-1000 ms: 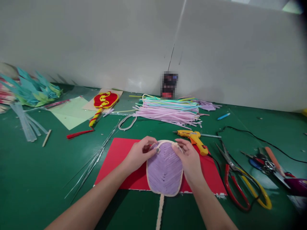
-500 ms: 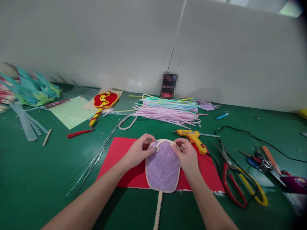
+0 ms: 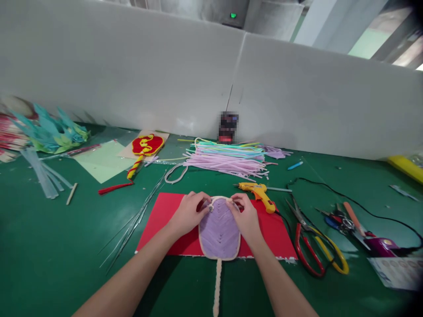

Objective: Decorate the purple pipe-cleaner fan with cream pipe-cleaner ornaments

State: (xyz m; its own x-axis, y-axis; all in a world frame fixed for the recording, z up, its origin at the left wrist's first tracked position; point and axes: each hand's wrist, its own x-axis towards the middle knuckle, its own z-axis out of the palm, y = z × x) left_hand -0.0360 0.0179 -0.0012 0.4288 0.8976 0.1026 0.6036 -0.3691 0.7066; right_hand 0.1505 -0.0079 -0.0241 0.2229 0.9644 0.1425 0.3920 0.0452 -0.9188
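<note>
A purple fan (image 3: 219, 233) made of pipe cleaners, with a cream border and a twisted cream handle (image 3: 217, 286), lies on a red board (image 3: 178, 245). At its upper left, my left hand (image 3: 190, 211) pinches the curled end of a cream pipe cleaner (image 3: 216, 199), where a small grey round piece (image 3: 210, 208) shows. The strip runs along the fan's top edge toward the other side. There my right hand (image 3: 245, 215) has thumb and forefinger closed on its far end. Both hands rest against the fan's upper rim.
Behind the board lie a yellow glue gun (image 3: 261, 193) and a pile of pipe cleaners (image 3: 228, 164). Scissors (image 3: 310, 240) and pliers (image 3: 333, 218) are at right. Wires (image 3: 135, 224), a red-and-yellow fan (image 3: 148, 145) and glue sticks (image 3: 41, 176) are at left. A pale partition (image 3: 132, 66) stands behind.
The view has tilted up and shifted, showing more beyond the partition. The cream strip now sits closer to the fan's top edge; both hands keep their pinch.
</note>
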